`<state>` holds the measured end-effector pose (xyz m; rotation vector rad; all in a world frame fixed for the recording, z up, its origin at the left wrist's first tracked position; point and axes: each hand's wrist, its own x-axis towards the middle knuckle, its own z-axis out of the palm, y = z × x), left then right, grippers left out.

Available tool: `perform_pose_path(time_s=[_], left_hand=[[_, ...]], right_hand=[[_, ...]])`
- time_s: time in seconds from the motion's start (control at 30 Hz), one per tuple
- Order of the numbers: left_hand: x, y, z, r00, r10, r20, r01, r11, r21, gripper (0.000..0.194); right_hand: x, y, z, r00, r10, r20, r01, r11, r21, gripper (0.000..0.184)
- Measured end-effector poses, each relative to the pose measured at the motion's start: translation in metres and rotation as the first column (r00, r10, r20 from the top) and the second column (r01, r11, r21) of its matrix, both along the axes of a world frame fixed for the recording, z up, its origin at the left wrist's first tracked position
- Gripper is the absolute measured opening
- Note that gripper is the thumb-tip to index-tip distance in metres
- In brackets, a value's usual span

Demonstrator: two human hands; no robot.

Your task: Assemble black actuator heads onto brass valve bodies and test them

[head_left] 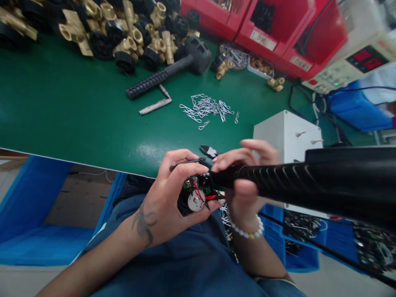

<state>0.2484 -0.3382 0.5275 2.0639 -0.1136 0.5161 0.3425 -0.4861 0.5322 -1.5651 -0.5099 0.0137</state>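
My left hand [173, 194] is closed around a small black housing [185, 203] above my lap. Inside the housing show a round silver motor [196, 200], red and black wires and part of a green circuit board. My right hand [247, 177], blurred by motion, is around the front end of a long black electric screwdriver [284, 179], fingers above and thumb below. The screwdriver's nose points left at the housing; its very tip is hard to make out. Just beyond my hands, cutting pliers [208, 151] lie at the table's near edge.
On the green table [77, 111] lie silver hairpin clips [206, 106], a black mallet [173, 68], a bent metal tool [156, 105] and many brass valves [133, 41]. Red bins [272, 31], a grey box [278, 132] and a power supply [349, 66] stand right. Blue crates [31, 222] are below.
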Motion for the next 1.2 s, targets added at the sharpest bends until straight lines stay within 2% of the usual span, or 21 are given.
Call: perform_pose_path(time_s=[0.07, 0.13, 0.2, 0.27, 0.33, 0.4, 0.5, 0.6, 0.7, 0.83, 1.0, 1.13, 1.2], left_hand=[[0.0, -0.001, -0.001, 1.0, 0.011, -0.014, -0.012, 1.0, -0.022, 0.04], [0.0, -0.001, -0.001, 1.0, 0.016, -0.019, -0.017, 0.999, -0.031, 0.04], [0.001, -0.002, 0.0, 1.0, 0.02, -0.018, -0.021, 0.999, -0.032, 0.039], [0.001, -0.002, 0.001, 0.999, 0.031, -0.019, -0.032, 0.999, -0.03, 0.039], [0.002, -0.002, 0.002, 0.999, 0.037, -0.019, -0.038, 0.999, -0.029, 0.04], [0.002, -0.003, 0.002, 0.999, 0.033, -0.017, -0.034, 0.999, -0.033, 0.042], [0.002, -0.003, 0.001, 0.999, 0.04, -0.011, -0.04, 0.999, -0.036, 0.044], [0.002, -0.004, 0.002, 0.998, 0.056, -0.011, -0.056, 0.997, -0.046, 0.045], [0.003, -0.003, 0.002, 0.999, 0.046, -0.02, -0.047, 0.998, -0.041, 0.044], [0.003, -0.003, 0.002, 0.999, 0.049, -0.013, -0.049, 0.998, -0.037, 0.045], [0.003, -0.004, 0.001, 0.998, 0.06, 0.006, -0.06, 0.996, -0.062, 0.046], [0.002, -0.005, 0.001, 0.998, 0.06, -0.014, -0.061, 0.997, -0.049, 0.046], [0.002, -0.006, 0.001, 0.998, 0.067, 0.002, -0.067, 0.997, -0.032, 0.044]], right_hand=[[-0.001, 0.01, -0.015, 0.996, -0.062, 0.063, 0.059, 0.997, 0.043, 0.029], [-0.001, 0.019, -0.014, 0.986, -0.119, 0.12, 0.099, 0.982, 0.162, 0.019], [0.0, 0.027, 0.003, 0.972, -0.16, 0.174, 0.106, 0.953, 0.286, 0.018], [-0.002, 0.031, 0.027, 0.964, -0.169, 0.207, 0.092, 0.937, 0.337, 0.019], [-0.007, 0.03, 0.048, 0.981, -0.138, 0.138, 0.086, 0.939, 0.333, 0.02], [-0.014, 0.028, 0.058, 0.996, -0.084, -0.004, 0.081, 0.946, 0.313, 0.021], [-0.019, 0.03, 0.055, 0.996, -0.021, -0.091, 0.05, 0.942, 0.332, 0.015], [-0.013, 0.039, 0.048, 0.995, -0.084, 0.06, 0.05, 0.905, 0.423, 0.01], [-0.006, 0.046, 0.051, 0.975, -0.173, 0.137, 0.094, 0.888, 0.45, 0.013], [-0.01, 0.042, 0.06, 0.995, -0.091, 0.044, 0.067, 0.918, 0.39, 0.017], [-0.02, 0.035, 0.054, 0.998, -0.066, -0.013, 0.066, 0.935, 0.349, 0.019], [-0.017, 0.041, 0.049, 0.997, -0.075, 0.032, 0.06, 0.944, 0.325, 0.022], [-0.011, 0.046, 0.047, 0.994, -0.079, 0.076, 0.046, 0.934, 0.356, 0.025]])
